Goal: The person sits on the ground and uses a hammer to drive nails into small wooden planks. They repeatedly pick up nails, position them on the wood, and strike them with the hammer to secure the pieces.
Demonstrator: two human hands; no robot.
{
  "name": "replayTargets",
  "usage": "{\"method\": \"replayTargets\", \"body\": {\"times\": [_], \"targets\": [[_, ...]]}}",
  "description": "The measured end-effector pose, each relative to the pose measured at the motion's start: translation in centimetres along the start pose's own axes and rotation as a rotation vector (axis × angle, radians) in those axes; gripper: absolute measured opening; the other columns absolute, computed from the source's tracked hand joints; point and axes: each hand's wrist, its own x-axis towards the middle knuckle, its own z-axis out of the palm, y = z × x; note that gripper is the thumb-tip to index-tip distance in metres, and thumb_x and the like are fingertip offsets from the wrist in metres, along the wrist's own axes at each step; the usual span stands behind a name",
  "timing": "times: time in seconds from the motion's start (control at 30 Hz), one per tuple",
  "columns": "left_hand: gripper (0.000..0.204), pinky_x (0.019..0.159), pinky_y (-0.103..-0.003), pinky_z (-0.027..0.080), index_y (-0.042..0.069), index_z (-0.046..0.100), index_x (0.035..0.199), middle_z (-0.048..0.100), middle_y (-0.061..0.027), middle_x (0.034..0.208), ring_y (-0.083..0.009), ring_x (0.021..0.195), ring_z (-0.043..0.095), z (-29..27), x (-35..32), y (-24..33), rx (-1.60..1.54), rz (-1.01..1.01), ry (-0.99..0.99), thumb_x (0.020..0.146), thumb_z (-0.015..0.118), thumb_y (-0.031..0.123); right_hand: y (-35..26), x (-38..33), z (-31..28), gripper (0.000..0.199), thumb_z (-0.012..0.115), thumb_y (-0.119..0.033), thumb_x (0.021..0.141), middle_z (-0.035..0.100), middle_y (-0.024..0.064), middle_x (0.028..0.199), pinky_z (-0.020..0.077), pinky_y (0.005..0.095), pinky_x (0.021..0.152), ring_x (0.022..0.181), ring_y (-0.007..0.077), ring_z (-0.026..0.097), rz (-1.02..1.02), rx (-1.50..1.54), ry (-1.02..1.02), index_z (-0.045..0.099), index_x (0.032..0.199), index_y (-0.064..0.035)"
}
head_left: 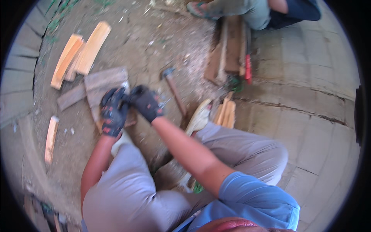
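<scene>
My left hand (pixel 112 113) and my right hand (pixel 145 102), both in dark gloves with reddish patches, meet above a weathered board (pixel 106 78). Fingers of both are closed and pinched together. Whatever they hold between them is too small or hidden to make out. Thin shiny bits (pixel 166 102), perhaps nails or wire, show beside my right hand. A narrower grey-brown board (pixel 72 97) sticks out to the left from under the first. To the right of my hands lies a hammer (pixel 176 91) with a wooden handle, its head pointing away from me.
Fresh-cut wood strips (pixel 94 47) lie at the far left, and a short wood piece (pixel 51 139) at the left. More light strips (pixel 225 113) rest beside my right foot. Brown planks (pixel 233 48) and a red-handled tool (pixel 248 69) lie near another seated person (pixel 247 9). Paving (pixel 305 135) covers the right side.
</scene>
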Motion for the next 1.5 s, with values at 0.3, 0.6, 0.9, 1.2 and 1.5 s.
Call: {"method": "replayTargets", "body": {"times": [0.3, 0.6, 0.9, 1.2, 1.5], "targets": [[0.062, 0.121, -0.053, 0.042, 0.010, 0.066, 0.146, 0.068, -0.0170, 0.141, -0.0408, 0.139, 0.057, 0.8, 0.5, -0.7, -0.093, 0.032, 0.059, 0.086, 0.080, 0.008, -4.7, -0.5, -2.7, 0.087, 0.087, -0.067, 0.080, 0.076, 0.0253, 0.122, 0.0549, 0.0449, 0.103, 0.120, 0.0395, 0.072, 0.104, -0.146, -0.064, 0.067, 0.129, 0.0019], [0.049, 0.117, -0.050, 0.044, 0.008, 0.073, 0.135, 0.077, -0.0145, 0.125, -0.0380, 0.125, 0.066, 0.6, 0.7, -0.1, -0.161, -0.118, 0.055, 0.087, 0.081, 0.011, -3.4, -0.8, -2.1, 0.089, 0.086, -0.072, 0.079, 0.076, 0.0230, 0.117, 0.0546, 0.0450, 0.101, 0.117, 0.0393, 0.072, 0.082, -0.140, -0.072, 0.068, 0.126, 0.0006], [0.017, 0.101, -0.051, 0.052, 0.008, 0.082, 0.103, 0.080, -0.0134, 0.101, -0.0382, 0.104, 0.071, 0.8, 1.4, 0.0, -0.132, -0.051, 0.055, 0.091, 0.081, 0.020, 1.4, 0.6, -5.0, 0.072, 0.081, -0.060, 0.093, 0.077, 0.0187, 0.113, 0.0576, 0.0454, 0.094, 0.106, 0.0349, 0.076, -0.032, 0.002, -0.065, 0.066, 0.133, -0.0024], [0.009, 0.098, -0.046, 0.053, 0.014, 0.086, 0.093, 0.082, -0.0042, 0.095, -0.0297, 0.100, 0.072, 0.9, 1.1, -0.5, -0.215, 0.005, 0.090, 0.086, 0.083, 0.019, 11.3, -0.3, -13.9, 0.062, 0.074, -0.052, 0.096, 0.074, 0.0200, 0.133, 0.0552, 0.0514, 0.105, 0.123, 0.0414, 0.070, 0.031, -0.753, 0.208, 0.069, 0.143, -0.0110], [0.016, 0.090, -0.045, 0.056, 0.015, 0.085, 0.089, 0.080, -0.0053, 0.091, -0.0287, 0.096, 0.072, 0.7, 1.3, 0.1, -0.157, 0.013, 0.112, 0.075, 0.090, 0.010, 8.2, 2.0, -12.5, 0.042, 0.072, -0.042, 0.098, 0.073, 0.0227, 0.127, 0.0567, 0.0540, 0.100, 0.118, 0.0452, 0.071, 0.019, -0.741, 0.140, 0.072, 0.125, -0.0089]]}}
